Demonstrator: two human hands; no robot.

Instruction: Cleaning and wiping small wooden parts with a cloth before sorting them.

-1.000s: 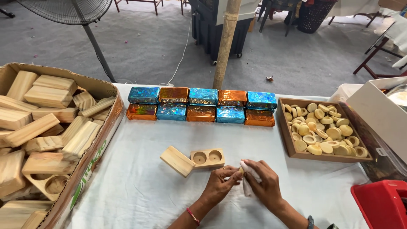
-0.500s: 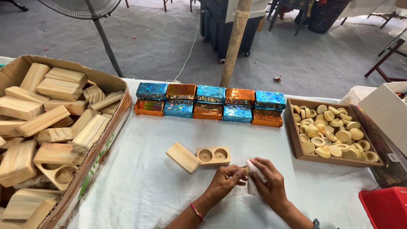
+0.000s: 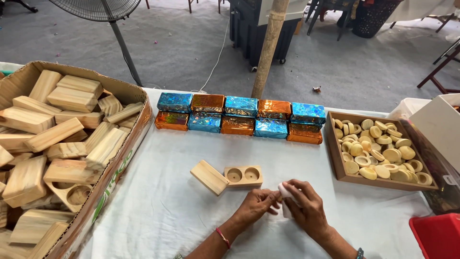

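Near the bench's [image 3: 191, 225] front edge, left hand [image 3: 256, 207] and right hand [image 3: 306, 208] pinch a small white wrapped piece [image 3: 283, 192] together, steadying it beside the two-holed wooden block [image 3: 243, 176].

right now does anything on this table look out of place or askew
Only small things. The plain wooden block lies at an angle against the straight two-hole block. The blocks in the cardboard box are heaped every which way. The foil-wrapped boxes sit in tidy rows; nothing looks spilled or broken.
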